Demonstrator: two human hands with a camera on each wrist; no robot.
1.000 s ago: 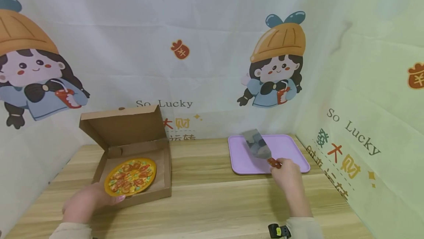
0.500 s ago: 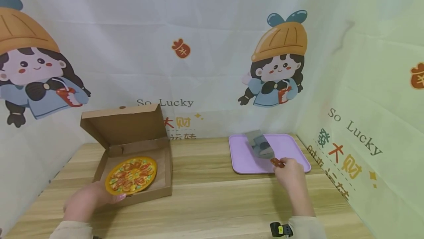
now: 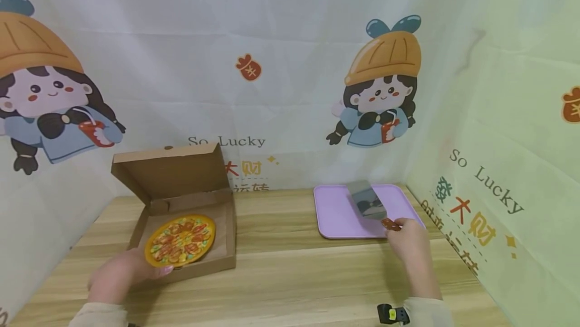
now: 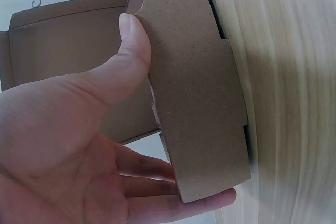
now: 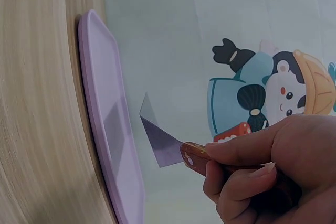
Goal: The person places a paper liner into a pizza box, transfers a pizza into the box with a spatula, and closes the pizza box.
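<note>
A round pizza (image 3: 180, 240) with an orange rim lies in the open cardboard pizza box (image 3: 226, 239) on the left. My left hand (image 3: 122, 269) holds the box's near left corner. In the left wrist view its thumb (image 4: 134, 40) lies along the front wall's top edge, and the fingers reach round the side. With my right hand (image 3: 410, 241) I grip the brown handle (image 5: 195, 157) of a pizza spatula. Its flat metal blade (image 3: 368, 201) is raised above the lilac tray (image 3: 331, 226), tilted and apart from it in the right wrist view.
The wooden table (image 3: 290, 281) runs between the box and the tray. Behind both hangs a printed cloth (image 3: 290, 90), and another cloth wall (image 3: 512, 130) stands on the right. The box lid (image 3: 181, 173) stands raised at the back.
My right hand and the spatula have moved to the right over the tray. The left hand keeps its place at the pizza box, and the pizza has not shifted in it.
</note>
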